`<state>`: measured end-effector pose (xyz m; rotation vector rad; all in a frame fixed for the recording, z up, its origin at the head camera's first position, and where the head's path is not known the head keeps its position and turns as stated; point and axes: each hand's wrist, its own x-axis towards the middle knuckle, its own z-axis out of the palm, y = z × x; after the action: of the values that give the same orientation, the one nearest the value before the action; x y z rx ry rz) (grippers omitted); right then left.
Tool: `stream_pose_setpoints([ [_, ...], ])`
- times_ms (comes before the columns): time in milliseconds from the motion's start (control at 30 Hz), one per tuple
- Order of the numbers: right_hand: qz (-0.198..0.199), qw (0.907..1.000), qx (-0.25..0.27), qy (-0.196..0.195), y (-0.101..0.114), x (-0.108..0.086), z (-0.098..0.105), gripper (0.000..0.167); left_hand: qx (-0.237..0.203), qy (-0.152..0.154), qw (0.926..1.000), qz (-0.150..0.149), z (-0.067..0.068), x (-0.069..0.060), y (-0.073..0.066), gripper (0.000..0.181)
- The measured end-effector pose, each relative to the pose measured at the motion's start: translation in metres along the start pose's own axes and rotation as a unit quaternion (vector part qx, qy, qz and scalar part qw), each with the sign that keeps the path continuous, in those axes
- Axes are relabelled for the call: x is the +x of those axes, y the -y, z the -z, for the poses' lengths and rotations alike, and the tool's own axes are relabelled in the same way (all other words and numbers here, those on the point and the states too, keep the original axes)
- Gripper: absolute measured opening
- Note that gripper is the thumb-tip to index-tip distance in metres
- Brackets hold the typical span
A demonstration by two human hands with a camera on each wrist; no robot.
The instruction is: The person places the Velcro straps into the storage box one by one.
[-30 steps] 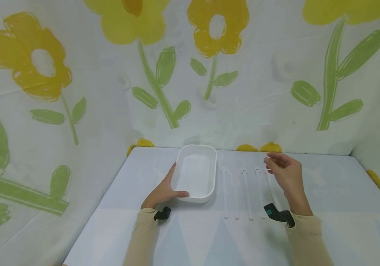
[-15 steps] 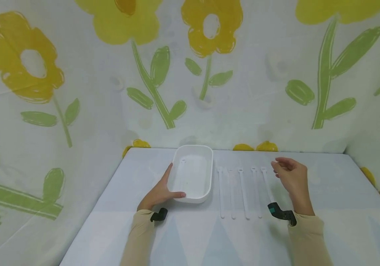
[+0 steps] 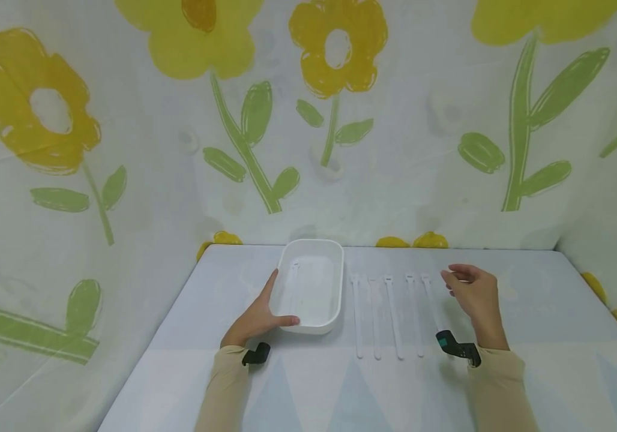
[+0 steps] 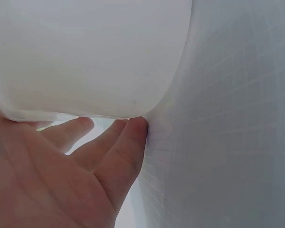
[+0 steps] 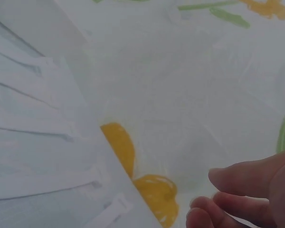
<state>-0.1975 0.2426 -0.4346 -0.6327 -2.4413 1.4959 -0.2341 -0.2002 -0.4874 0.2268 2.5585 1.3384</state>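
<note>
A white rectangular plastic box (image 3: 314, 329) stands on the table, with one cable tie (image 3: 294, 285) lying inside it. My left hand (image 3: 253, 319) grips its near left corner, thumb over the front rim; in the left wrist view the fingers (image 4: 121, 161) touch the outer wall. Several white cable ties lie side by side right of the box, heads pointing away. My right hand (image 3: 473, 295) hovers just right of the rightmost cable tie (image 3: 430, 300), its fingers loosely curled around nothing. That tie's lower end is hidden behind the wrist camera.
The pale table (image 3: 546, 300) ends at a fabric backdrop (image 3: 395, 192) printed with yellow flowers and green stems. The backdrop also rises along the left and right sides. Wrist cameras (image 3: 451, 344) sit on both wrists.
My right hand has drawn to the right, off the rightmost cable tie, whose head now shows. The left hand stays on the box. The head view has shifted slightly.
</note>
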Motion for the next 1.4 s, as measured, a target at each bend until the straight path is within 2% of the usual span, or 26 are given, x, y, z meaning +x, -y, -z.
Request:
stream_pose_setpoints([
  [600,-0.044,0.9957,-0.068,0.045,-0.019,0.007,-0.012,0.046,0.006,-0.002,1.0000,0.000,-0.001,0.000,0.002,0.138],
  [1167,-0.026,0.9899,-0.106,0.090,-0.028,0.009,-0.019,0.047,0.004,0.002,1.0000,-0.002,0.000,0.001,0.002,0.138],
  [1400,-0.016,0.9864,-0.123,0.108,-0.029,0.011,-0.020,0.047,0.004,0.001,0.9998,-0.020,0.001,0.004,0.004,0.138],
])
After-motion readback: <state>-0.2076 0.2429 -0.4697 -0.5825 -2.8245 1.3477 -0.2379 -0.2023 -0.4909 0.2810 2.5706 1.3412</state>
